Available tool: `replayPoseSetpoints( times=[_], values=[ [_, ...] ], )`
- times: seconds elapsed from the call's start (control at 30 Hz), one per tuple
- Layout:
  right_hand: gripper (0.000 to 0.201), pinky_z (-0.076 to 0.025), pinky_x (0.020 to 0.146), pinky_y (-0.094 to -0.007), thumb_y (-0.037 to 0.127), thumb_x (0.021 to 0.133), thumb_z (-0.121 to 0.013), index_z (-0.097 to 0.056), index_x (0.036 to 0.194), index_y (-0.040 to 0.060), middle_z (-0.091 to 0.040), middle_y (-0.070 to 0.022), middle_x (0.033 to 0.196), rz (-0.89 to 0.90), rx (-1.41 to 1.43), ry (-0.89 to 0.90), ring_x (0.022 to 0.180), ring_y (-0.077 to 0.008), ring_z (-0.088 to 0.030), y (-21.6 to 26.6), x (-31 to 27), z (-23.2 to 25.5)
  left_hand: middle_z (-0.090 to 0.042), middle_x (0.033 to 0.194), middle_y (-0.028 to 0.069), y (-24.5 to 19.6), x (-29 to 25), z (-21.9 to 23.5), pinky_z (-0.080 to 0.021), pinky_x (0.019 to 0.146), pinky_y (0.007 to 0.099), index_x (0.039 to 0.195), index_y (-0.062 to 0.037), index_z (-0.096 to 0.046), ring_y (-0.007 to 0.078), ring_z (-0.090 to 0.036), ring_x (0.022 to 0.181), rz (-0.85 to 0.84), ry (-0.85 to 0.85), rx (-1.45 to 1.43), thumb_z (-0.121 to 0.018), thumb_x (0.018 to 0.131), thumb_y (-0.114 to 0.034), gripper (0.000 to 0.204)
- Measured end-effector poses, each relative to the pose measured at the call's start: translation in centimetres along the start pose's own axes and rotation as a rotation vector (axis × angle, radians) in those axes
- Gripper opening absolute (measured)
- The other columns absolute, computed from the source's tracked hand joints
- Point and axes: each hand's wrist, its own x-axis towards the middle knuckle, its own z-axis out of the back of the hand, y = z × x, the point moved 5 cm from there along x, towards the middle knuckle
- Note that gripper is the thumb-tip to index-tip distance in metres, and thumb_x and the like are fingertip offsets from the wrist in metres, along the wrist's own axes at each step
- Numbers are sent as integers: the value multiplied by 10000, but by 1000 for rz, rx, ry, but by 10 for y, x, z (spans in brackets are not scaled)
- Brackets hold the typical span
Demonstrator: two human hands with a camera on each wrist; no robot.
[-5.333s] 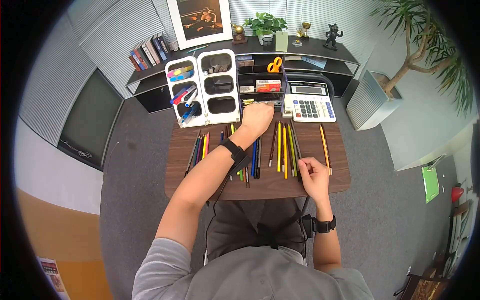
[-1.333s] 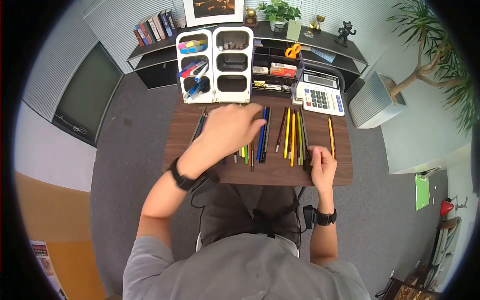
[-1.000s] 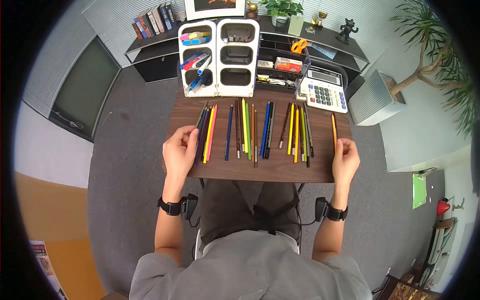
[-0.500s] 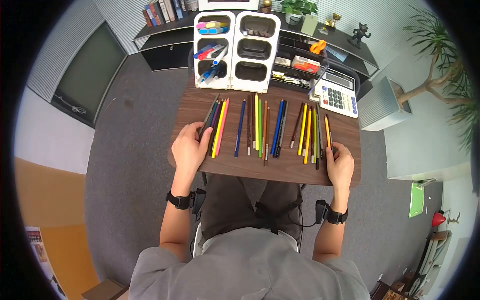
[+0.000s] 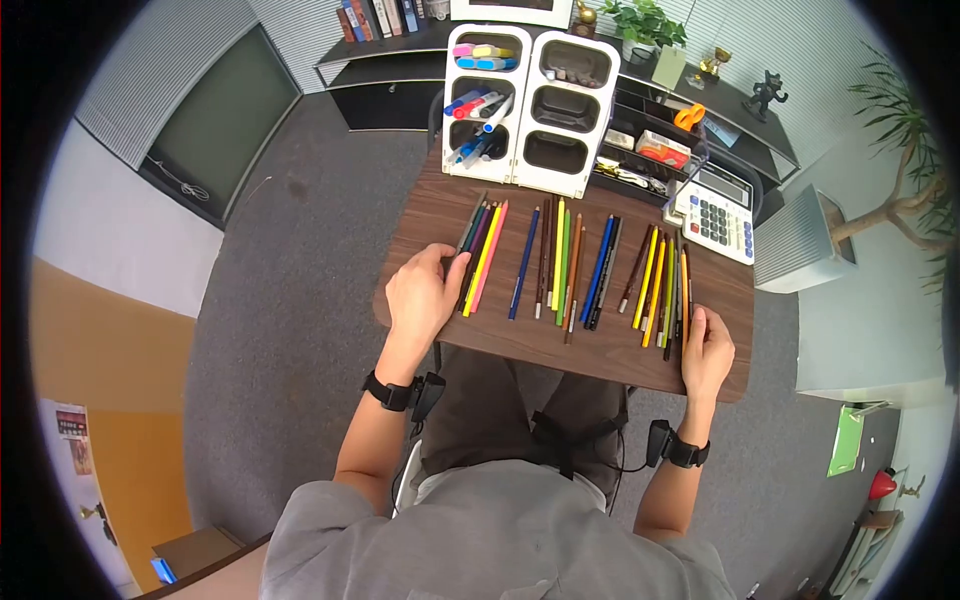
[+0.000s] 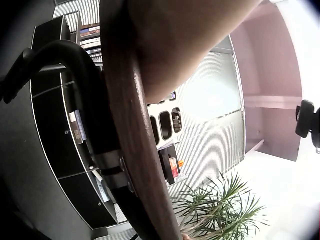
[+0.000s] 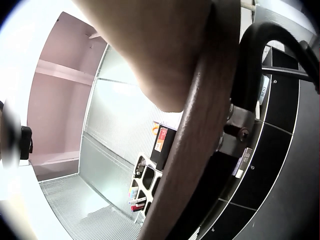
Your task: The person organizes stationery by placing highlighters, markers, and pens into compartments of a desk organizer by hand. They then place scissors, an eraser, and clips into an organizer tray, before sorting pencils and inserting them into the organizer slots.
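- Across the middle of the frame, colored pencils (image 5: 558, 260) lie in loose groups on the brown counter (image 5: 410, 235).
- Left of them, the left hand (image 5: 418, 298) touches the outermost pencils, its fingers loosely bent, thumb slightly apart.
- Right of them, the right hand (image 5: 708, 360) rests beside the end pencils, fingers relaxed.
- Upper center, the white organizer (image 5: 558, 128) stands; upper right, the calculator (image 5: 718, 218).
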Motion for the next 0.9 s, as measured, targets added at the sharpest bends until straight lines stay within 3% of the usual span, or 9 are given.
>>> replayPoseSetpoints(
  times=[0.1, 0.13, 0.27, 0.9],
  values=[
    [265, -530, 745, -369, 251, 991, -581, -717, 1025, 25, -720, -148, 922, -16, 10, 0, 808, -293, -701, 4, -1, 1, -634, 640, 78, -2, 1, 0, -477, 553, 362, 934, -71, -715, 236, -622, 566, 14, 23, 10, -695, 917, -335, 265],
    [186, -514, 662, -357, 192, 961, -615, -701, 970, 27, -684, -115, 817, 31, 2, 0, 692, -245, -665, 8, -1, 2, -634, 639, 77, -2, 2, 0, -477, 553, 362, 939, -71, -716, 237, -622, 565, 9, 7, -1, -693, 919, -332, 263],
    [83, -493, 606, -357, 135, 898, -661, -682, 916, 56, -625, -90, 743, 112, -10, -15, 622, -232, -617, 10, -4, 1, -636, 638, 75, -4, 1, 1, -474, 548, 358, 964, -72, -725, 236, -619, 559, 53, 9, -30, -691, 919, -335, 269],
    [109, -456, 556, -382, 151, 864, -674, -685, 961, 102, -554, -69, 682, 111, -122, 20, 584, -249, -573, 14, -3, 0, -703, 760, 112, -14, -6, -1, -506, 591, 354, 1017, -53, -756, 255, -676, 658, -122, 84, -56, -664, 928, -406, 376]
  ],
)
